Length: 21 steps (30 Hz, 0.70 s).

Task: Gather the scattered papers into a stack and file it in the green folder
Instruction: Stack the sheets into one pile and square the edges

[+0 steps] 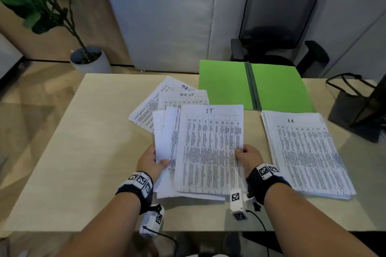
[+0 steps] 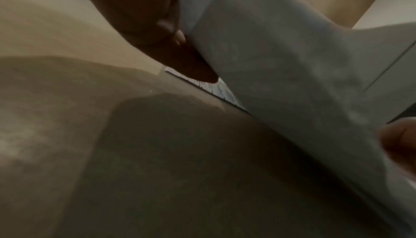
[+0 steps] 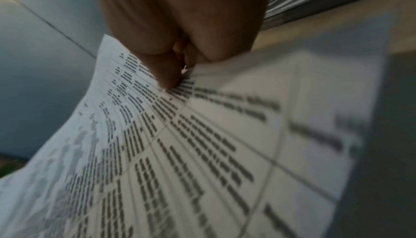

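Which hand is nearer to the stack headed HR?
Right. The right hand pinches the IT sheet's right edge, just left of the HR stack. The left hand holds papers at the sheet's far side.

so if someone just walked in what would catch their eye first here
Probably the bright green folder, lying open at the table's far edge. Next, the fanned papers headed IT at the centre, gripped by the left hand and right hand. A neater stack headed HR lies to the right.
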Motion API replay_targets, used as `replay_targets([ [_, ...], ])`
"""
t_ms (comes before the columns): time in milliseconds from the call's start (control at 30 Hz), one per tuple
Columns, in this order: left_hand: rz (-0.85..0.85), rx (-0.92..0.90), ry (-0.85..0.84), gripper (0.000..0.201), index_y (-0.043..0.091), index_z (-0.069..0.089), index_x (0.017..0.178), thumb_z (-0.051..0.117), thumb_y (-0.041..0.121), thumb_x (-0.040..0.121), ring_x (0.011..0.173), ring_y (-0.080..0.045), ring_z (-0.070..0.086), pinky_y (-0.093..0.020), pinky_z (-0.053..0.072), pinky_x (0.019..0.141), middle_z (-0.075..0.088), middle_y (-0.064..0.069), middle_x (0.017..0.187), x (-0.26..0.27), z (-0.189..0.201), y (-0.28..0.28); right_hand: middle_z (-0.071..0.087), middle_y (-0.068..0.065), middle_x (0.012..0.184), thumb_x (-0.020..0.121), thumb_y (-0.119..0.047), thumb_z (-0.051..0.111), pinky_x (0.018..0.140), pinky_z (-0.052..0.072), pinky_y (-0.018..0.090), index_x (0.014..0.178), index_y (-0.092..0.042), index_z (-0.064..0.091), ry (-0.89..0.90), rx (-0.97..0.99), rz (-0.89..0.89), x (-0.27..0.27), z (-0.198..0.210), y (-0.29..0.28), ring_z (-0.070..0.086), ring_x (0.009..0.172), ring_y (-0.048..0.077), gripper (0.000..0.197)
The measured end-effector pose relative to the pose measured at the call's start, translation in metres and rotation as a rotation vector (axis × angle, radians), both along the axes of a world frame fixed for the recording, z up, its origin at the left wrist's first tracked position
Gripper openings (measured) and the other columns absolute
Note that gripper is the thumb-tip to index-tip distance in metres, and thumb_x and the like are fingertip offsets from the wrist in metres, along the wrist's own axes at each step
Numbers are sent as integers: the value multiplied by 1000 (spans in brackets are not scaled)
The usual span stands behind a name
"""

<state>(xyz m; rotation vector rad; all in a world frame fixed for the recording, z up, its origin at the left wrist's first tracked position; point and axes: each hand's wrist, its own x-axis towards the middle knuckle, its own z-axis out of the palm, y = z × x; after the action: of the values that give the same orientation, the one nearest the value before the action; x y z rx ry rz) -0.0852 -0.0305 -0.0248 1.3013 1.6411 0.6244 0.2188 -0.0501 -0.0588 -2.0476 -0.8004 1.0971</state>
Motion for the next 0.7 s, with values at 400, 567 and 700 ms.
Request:
replay_targets([
  [400, 129, 284, -232, 26, 21, 50, 122, 41, 34, 101, 106, -18, 58, -32, 44, 91, 61, 9, 110, 39, 70, 32, 52, 5, 80, 88, 9, 51, 68, 47, 28, 88, -21, 52, 224, 568, 15, -42, 98, 34, 52, 73, 14, 31],
  [567, 149, 506, -250, 20, 18, 42, 118, 39, 10, 100, 91, -8, 53, -19, 41, 78, 56, 1, 111, 60, 87, 30, 62, 5, 102, 87, 6, 51, 83, 52, 36, 100, -32, 52, 270, 675, 76, -37, 113, 24, 59, 93, 17, 41],
  [700, 147, 324, -263, 28, 16, 35, 122, 44, 4, 98, 92, -12, 55, -27, 46, 85, 54, 5, 108, 67, 60, 16, 58, -1, 105, 87, 13, 48, 85, 51, 34, 110, -30, 42, 175, 519, 93, -30, 89, 8, 57, 97, 11, 49],
])
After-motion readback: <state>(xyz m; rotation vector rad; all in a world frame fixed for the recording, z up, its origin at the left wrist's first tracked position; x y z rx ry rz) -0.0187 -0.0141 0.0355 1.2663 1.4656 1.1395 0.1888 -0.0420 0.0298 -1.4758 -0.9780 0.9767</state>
